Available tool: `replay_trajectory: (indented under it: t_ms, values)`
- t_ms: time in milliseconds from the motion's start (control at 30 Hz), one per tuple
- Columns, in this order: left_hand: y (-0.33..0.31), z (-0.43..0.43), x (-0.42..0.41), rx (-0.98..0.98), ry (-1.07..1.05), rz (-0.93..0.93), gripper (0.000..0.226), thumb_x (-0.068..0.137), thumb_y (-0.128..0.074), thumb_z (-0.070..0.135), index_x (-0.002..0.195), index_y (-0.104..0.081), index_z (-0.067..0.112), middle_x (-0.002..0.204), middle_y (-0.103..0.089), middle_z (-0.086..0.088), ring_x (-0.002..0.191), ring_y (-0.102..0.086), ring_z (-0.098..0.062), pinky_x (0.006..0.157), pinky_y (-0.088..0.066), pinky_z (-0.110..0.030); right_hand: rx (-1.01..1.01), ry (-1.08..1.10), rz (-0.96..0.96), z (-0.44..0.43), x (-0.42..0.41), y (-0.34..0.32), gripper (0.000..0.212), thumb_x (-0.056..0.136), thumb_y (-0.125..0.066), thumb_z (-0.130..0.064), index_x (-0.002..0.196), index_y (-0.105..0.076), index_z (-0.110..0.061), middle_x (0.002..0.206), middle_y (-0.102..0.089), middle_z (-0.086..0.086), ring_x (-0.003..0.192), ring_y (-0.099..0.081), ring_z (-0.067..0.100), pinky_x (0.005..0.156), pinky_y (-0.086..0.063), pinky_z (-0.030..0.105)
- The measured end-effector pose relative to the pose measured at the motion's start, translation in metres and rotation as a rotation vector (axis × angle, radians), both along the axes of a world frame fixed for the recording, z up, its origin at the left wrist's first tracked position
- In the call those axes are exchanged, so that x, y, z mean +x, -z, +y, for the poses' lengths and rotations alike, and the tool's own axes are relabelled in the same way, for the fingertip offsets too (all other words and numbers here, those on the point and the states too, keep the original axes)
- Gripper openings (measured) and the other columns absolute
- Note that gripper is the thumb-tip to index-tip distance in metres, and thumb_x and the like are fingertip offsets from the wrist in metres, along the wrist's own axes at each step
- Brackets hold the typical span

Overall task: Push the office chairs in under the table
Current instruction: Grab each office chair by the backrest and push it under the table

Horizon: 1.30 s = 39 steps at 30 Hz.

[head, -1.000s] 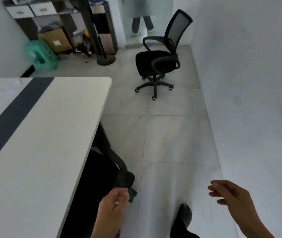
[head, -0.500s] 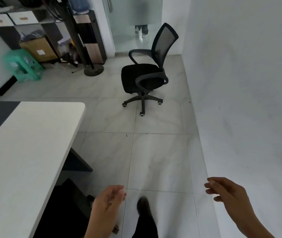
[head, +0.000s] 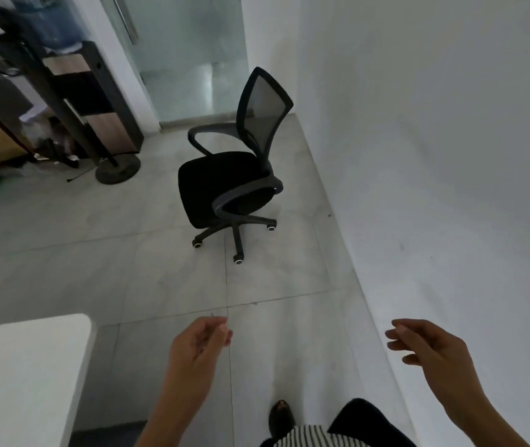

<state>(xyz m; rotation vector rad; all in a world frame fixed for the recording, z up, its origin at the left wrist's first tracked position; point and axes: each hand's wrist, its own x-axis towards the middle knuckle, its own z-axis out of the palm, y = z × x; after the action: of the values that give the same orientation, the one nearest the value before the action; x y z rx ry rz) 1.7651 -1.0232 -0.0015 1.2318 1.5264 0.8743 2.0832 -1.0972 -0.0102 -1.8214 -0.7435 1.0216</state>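
The tiled floor (head: 160, 285) fills most of the view, hard and smooth, with a plain white wall (head: 434, 156) along its right side. The table (head: 28, 366) shows only as one rounded white corner at the lower left. The office chair (head: 225, 185) stands out in the open, well apart from that corner and near the wall. Its seat faces left toward the dark shelving (head: 73, 85) and a round stand base (head: 117, 169).

Judging from its build, the chair should be fairly light and roll easily. It sits on a star base with castors (head: 238, 260) over bare tile, so a modest push ought to move it. I would expect it to swivel or veer rather than run straight. The padded seat would give under a palm and offers nothing to grip. The mesh backrest (head: 265, 101) is soft in the middle but framed by a stiff rim. The top edge of that rim looks like the best place to hold, since it steers the whole chair. The nearer armrest (head: 244, 191) is a rigid loop and would serve as a second hold. From this angle it is hard to tell whether the arms sit low enough to pass under the tabletop.

The left hand (head: 197, 346) and right hand (head: 428, 346) are held low in front, apart from each other. Both are empty, with the fingers loosely curled, and touch nothing. The chair is well ahead of them.
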Motion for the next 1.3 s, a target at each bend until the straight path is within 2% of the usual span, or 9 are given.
replay_trajectory:
  t_ms: [233,367,533,633,800,900,1167,1233,1300]
  values:
    - [0.005,0.146,0.033,-0.033,0.025,0.007,0.014,0.088,-0.057,0.006,0.089,-0.067,0.015,0.079,-0.075,-0.007,0.074,-0.071,-0.019,0.067,-0.054,-0.028,0.018,0.038,-0.003,0.132,0.035,0.018,0.013,0.089,-0.06,-0.003,0.088,-0.072,-0.01,0.075,-0.077,0.001,0.068,-0.071,0.016,0.053,-0.052,0.019]
    - [0.005,0.236,0.063,-0.01,-0.026,0.013,0.014,0.089,-0.056,0.006,0.088,-0.068,0.014,0.079,-0.075,-0.003,0.071,-0.071,-0.015,0.063,-0.054,-0.022,0.034,0.041,-0.005,0.233,0.071,0.026,0.014,0.088,-0.061,-0.002,0.085,-0.072,-0.01,0.074,-0.076,0.002,0.067,-0.071,0.016,0.05,-0.052,0.017]
    - [-0.013,0.34,0.098,0.004,-0.086,-0.012,0.012,0.089,-0.056,0.009,0.088,-0.068,0.014,0.077,-0.075,-0.003,0.071,-0.07,-0.014,0.067,-0.053,-0.028,0.052,-0.043,0.0,0.37,0.105,0.014,0.013,0.088,-0.061,-0.004,0.086,-0.072,-0.012,0.076,-0.077,0.004,0.066,-0.072,0.014,0.052,-0.054,0.019]
    - [-0.012,0.394,0.113,0.004,-0.128,-0.017,0.013,0.089,-0.057,0.007,0.087,-0.068,0.014,0.075,-0.074,-0.007,0.071,-0.07,-0.016,0.065,-0.054,-0.025,0.067,-0.125,-0.012,0.452,0.117,-0.001,0.013,0.089,-0.06,-0.008,0.089,-0.071,-0.014,0.077,-0.077,0.001,0.069,-0.072,0.014,0.062,-0.055,0.032]
    - [-0.005,0.478,0.135,-0.036,-0.126,-0.028,0.014,0.088,-0.057,0.007,0.085,-0.067,0.016,0.074,-0.074,-0.008,0.073,-0.07,-0.02,0.062,-0.055,-0.023,0.121,-0.171,-0.024,0.56,0.124,-0.015,0.013,0.09,-0.06,-0.009,0.09,-0.071,-0.016,0.079,-0.077,0.0,0.071,-0.072,0.015,0.063,-0.056,0.034]
    - [0.003,0.54,0.148,-0.053,-0.079,-0.004,0.012,0.09,-0.056,0.013,0.088,-0.066,0.02,0.078,-0.073,-0.007,0.074,-0.069,-0.021,0.066,-0.054,-0.028,0.092,-0.14,-0.025,0.606,0.127,-0.006,0.013,0.09,-0.059,-0.009,0.091,-0.071,-0.015,0.079,-0.076,-0.001,0.071,-0.072,0.014,0.067,-0.054,0.035]
    - [0.029,0.727,0.212,-0.077,0.176,0.04,0.011,0.091,-0.056,0.023,0.1,-0.06,0.019,0.092,-0.065,0.005,0.089,-0.062,-0.01,0.075,-0.048,-0.018,0.021,0.005,-0.063,0.702,0.145,0.0,0.012,0.09,-0.06,-0.009,0.092,-0.071,-0.014,0.079,-0.077,-0.001,0.072,-0.072,0.015,0.068,-0.054,0.035]
    - [0.04,0.768,0.237,-0.092,0.219,0.073,0.021,0.089,-0.058,0.028,0.107,-0.057,0.017,0.099,-0.063,0.004,0.094,-0.059,-0.011,0.074,-0.044,-0.014,0.022,0.024,-0.081,0.725,0.15,-0.003,0.013,0.09,-0.06,-0.009,0.093,-0.071,-0.014,0.08,-0.077,-0.002,0.073,-0.072,0.014,0.068,-0.054,0.034]
    - [0.052,0.802,0.26,-0.109,0.248,0.115,0.043,0.088,-0.058,0.035,0.123,-0.05,0.012,0.118,-0.056,-0.002,0.105,-0.054,-0.014,0.083,-0.043,-0.02,0.034,0.031,-0.086,0.748,0.155,-0.007,0.012,0.09,-0.06,-0.01,0.093,-0.071,-0.014,0.081,-0.076,-0.001,0.073,-0.072,0.015,0.067,-0.054,0.033]
